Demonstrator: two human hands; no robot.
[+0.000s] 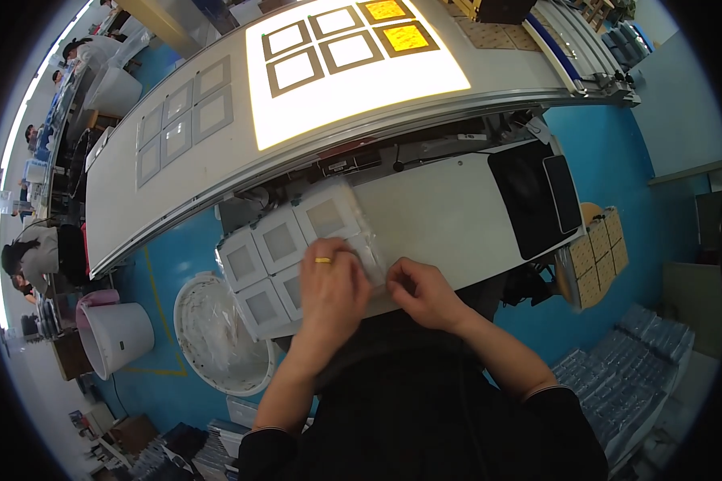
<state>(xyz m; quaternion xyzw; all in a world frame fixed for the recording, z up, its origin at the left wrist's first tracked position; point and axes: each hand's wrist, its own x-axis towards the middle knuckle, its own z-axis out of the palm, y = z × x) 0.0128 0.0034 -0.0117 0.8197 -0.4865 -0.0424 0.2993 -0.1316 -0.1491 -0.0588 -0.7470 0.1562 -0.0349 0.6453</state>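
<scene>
Fingers of my left hand [331, 290] press flat on the sheet of white square frames [297, 252] (clear-wrapped) at the white table [449, 216] near edge. My right hand [425, 293] pinches the wrap beside it; peeling slowly should spare the frames.

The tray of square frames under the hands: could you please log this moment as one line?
left hand: flat on tray of square frames | right hand: pinching clear film at tray edge | white table

Black long sleeves; yellow ring [322, 260] on left hand [329, 293].
</scene>
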